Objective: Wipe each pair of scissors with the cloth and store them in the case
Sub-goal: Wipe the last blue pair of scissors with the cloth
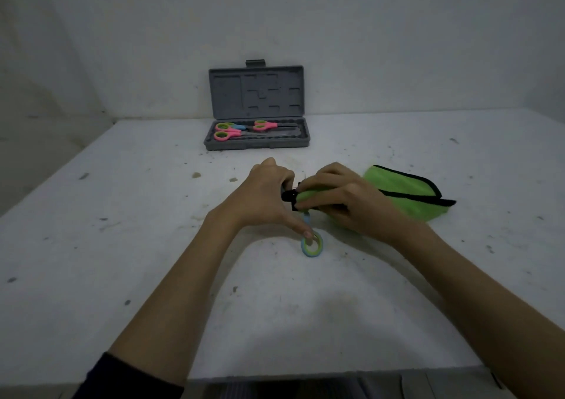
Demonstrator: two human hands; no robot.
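Centre of the frame: the left hand [263, 196] is steadying the blue-green scissors [312, 242], fingers curled on them, thumb tip pressing the handle ring so it doesn't slide. Just right of it, the right hand [339, 198] is clamping the green cloth [400, 190] around the blade end, hidden inside the fold, probably mid-wipe. Case [256, 141] is sitting open at upper centre of the table [122, 245], already holding pink-handled scissors [226, 131], lid propped upright for easy drop-in.
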